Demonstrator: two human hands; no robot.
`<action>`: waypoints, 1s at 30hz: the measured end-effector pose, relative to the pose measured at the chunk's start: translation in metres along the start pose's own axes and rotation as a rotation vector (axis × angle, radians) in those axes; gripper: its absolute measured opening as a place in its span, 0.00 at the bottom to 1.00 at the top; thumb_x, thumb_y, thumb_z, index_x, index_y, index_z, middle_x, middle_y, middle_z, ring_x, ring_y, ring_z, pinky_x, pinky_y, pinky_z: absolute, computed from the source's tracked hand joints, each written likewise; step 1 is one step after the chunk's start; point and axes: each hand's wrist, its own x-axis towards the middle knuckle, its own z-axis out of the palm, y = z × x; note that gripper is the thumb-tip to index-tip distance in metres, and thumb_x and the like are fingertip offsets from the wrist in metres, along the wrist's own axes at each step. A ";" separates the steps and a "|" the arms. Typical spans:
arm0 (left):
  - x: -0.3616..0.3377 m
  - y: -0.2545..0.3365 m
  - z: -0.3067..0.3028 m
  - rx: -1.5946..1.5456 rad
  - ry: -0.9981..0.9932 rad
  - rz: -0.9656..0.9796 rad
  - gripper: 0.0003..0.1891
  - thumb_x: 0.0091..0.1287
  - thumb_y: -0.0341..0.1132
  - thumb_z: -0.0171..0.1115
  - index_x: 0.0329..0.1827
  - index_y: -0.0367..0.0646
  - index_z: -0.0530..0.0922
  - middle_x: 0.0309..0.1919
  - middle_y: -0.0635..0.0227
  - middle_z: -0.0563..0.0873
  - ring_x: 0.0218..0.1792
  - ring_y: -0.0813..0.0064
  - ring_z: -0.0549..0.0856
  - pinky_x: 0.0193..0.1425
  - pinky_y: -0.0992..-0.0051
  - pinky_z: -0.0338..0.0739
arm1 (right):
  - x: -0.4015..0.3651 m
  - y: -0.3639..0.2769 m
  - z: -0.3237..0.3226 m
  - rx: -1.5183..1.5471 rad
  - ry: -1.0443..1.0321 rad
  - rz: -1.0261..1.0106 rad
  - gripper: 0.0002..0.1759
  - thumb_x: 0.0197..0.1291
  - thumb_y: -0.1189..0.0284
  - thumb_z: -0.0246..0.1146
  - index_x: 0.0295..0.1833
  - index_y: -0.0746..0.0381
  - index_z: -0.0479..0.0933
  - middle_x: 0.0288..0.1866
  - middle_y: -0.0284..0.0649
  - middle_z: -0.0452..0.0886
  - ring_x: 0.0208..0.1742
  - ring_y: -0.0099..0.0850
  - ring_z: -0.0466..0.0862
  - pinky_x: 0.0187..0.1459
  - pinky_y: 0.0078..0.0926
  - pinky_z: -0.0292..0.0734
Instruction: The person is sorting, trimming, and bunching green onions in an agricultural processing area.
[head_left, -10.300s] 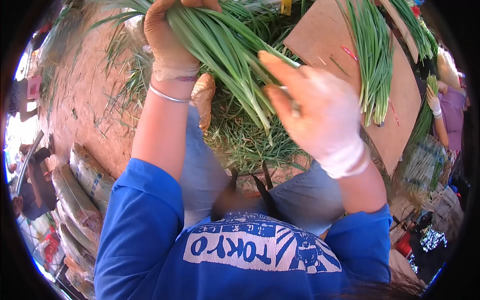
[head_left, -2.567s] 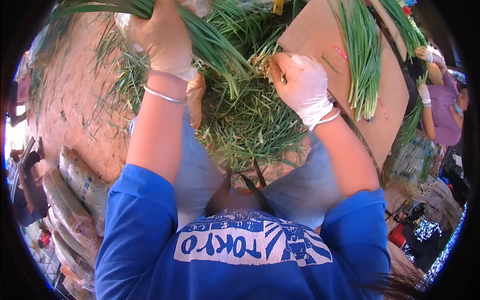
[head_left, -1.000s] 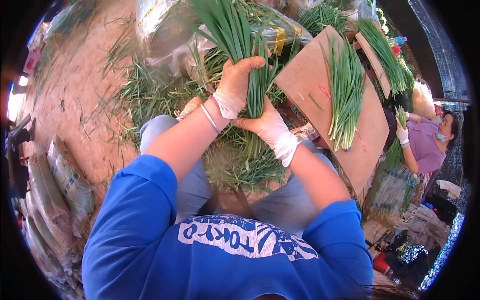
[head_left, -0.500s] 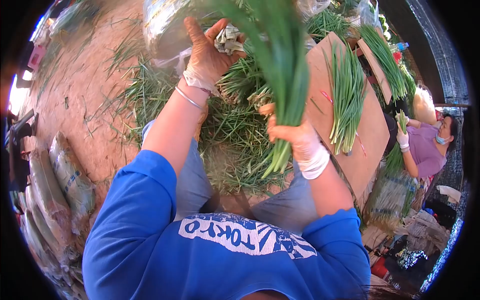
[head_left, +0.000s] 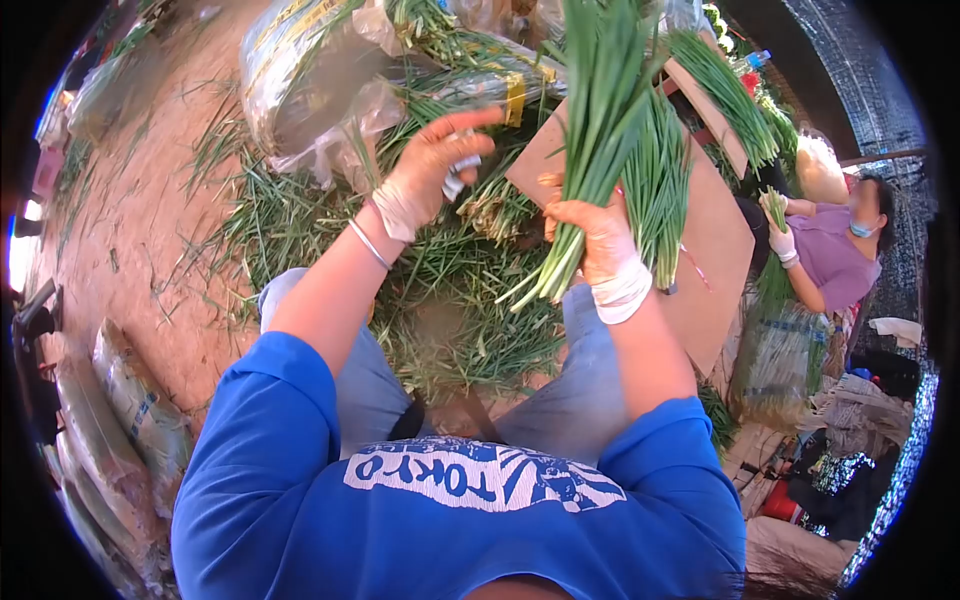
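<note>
One bundle of long green leaves stands in the right hand, in front of two more bundles on two boards.

Two gloved hands work here: the right hand (head_left: 597,243) is closed around the held bundle (head_left: 602,120) near its pale ends; the left hand (head_left: 430,175) has its fingers partly extended beside one small whitish wad (head_left: 461,172), and how firmly it grips that cannot be told. One bundle (head_left: 662,185) lies on the large board (head_left: 718,290), another (head_left: 730,100) on the narrow board (head_left: 703,112). One co-worker (head_left: 835,255) grasps a further bunch. The held bundle is flat-bladed, deep green and fanned at the top, with uneven, paler lower tips, above loose clippings (head_left: 475,345).
</note>
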 end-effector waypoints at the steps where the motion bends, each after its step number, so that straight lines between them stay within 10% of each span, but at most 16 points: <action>1: -0.002 -0.004 0.007 0.079 0.023 -0.033 0.16 0.62 0.27 0.61 0.53 0.38 0.77 0.47 0.69 0.83 0.33 0.86 0.79 0.30 0.85 0.74 | -0.005 -0.001 0.002 -0.103 -0.005 0.013 0.18 0.48 0.78 0.66 0.48 0.65 0.76 0.33 0.34 0.78 0.29 0.22 0.78 0.32 0.19 0.73; 5: -0.002 -0.019 0.009 -0.069 -0.135 -0.162 0.13 0.62 0.29 0.63 0.49 0.37 0.79 0.47 0.64 0.84 0.43 0.72 0.84 0.45 0.74 0.80 | 0.003 0.011 -0.001 -0.332 -0.075 -0.064 0.20 0.46 0.75 0.67 0.48 0.66 0.76 0.38 0.37 0.80 0.37 0.28 0.80 0.40 0.23 0.75; 10: -0.008 -0.013 0.015 -0.109 -0.271 -0.135 0.43 0.52 0.62 0.66 0.65 0.42 0.66 0.59 0.65 0.75 0.60 0.69 0.73 0.65 0.63 0.67 | 0.008 0.022 0.003 -0.719 -0.199 -0.078 0.30 0.40 0.66 0.69 0.52 0.67 0.74 0.43 0.42 0.81 0.43 0.39 0.80 0.50 0.33 0.73; 14: -0.007 -0.013 0.013 -0.185 -0.341 -0.062 0.44 0.54 0.59 0.65 0.66 0.35 0.64 0.61 0.62 0.73 0.58 0.69 0.75 0.64 0.66 0.68 | -0.004 0.022 0.014 -0.589 -0.392 0.131 0.24 0.46 0.73 0.70 0.50 0.66 0.72 0.36 0.38 0.77 0.35 0.26 0.79 0.39 0.26 0.76; 22: -0.015 0.003 0.004 -0.360 -0.456 -0.117 0.35 0.56 0.49 0.64 0.63 0.36 0.70 0.55 0.61 0.78 0.51 0.66 0.80 0.59 0.64 0.73 | -0.009 0.014 0.031 -0.064 -0.648 0.435 0.31 0.53 0.68 0.67 0.61 0.67 0.67 0.49 0.46 0.78 0.48 0.33 0.80 0.48 0.30 0.78; 30: -0.011 0.001 0.003 -0.215 -0.369 0.079 0.40 0.58 0.62 0.59 0.64 0.38 0.69 0.54 0.62 0.78 0.51 0.72 0.78 0.57 0.69 0.74 | -0.006 0.023 0.032 -0.024 -0.464 0.438 0.26 0.59 0.67 0.63 0.61 0.65 0.67 0.48 0.41 0.78 0.45 0.26 0.79 0.47 0.25 0.76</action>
